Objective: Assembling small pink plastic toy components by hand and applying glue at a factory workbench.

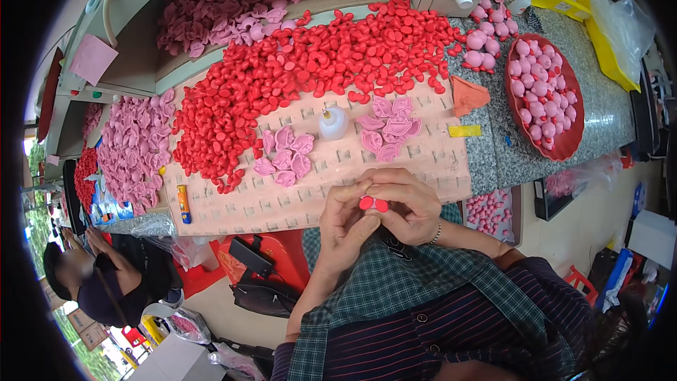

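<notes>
Close to my body, at the table's near edge, my left hand [343, 224] and my right hand [412, 206] meet around one small piece. Two red rounded ends of this small red part [374, 203] show between the fingertips; whatever else they are joined to is hidden. Both hands are closed, fingers and thumbs pressed together. Just beyond lie two small groups of pink shell-shaped pieces, the left group [285, 155] and the right group [389, 128]. Between them stands a white squeeze bottle [333, 123] with a thin nozzle tip.
A heap of red parts [310, 56] spreads across the mat [233, 210]. Pink pieces [137, 144] pile up at the left. A red bowl [580, 109] of pink balls with red parts sits at the right, near yellow bins [612, 60]. Another person [116, 275] is at the left.
</notes>
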Tool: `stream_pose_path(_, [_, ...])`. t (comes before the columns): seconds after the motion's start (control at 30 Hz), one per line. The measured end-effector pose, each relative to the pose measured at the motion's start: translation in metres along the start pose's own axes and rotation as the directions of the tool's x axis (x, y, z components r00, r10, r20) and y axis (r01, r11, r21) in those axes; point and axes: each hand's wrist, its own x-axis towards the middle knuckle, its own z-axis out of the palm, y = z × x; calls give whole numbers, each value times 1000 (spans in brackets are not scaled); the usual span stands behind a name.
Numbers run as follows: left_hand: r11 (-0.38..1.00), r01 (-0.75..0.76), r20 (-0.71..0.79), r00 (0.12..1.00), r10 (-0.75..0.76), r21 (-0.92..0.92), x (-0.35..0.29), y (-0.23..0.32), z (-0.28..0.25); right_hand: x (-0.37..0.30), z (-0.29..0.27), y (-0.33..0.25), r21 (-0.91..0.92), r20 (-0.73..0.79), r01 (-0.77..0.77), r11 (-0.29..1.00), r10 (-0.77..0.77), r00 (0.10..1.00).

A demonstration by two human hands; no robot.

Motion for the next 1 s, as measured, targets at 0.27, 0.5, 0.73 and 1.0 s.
stream_pose_path(0.27, [991, 72, -127, 988, -86, -112, -2, 7, 13, -6, 7, -1, -74, 0, 68, 995, -68, 998])
stream_pose_path(0.5, [999, -11, -61, 998, 9, -41, -2, 3, 3, -5, 11, 0, -16, 3, 36, 999, -36, 999])
stream_pose_path(0.73, [998, 7, -36, 999, -5, 69, 0, 5, -7, -6, 10, 2, -59, -8, 17, 998, -18, 1000])
stream_pose_path(1.0, [994, -7, -140, 990, 22, 107, 0, 1, -7, -1, 8, -1, -51, 74, -103, 993, 107, 992])
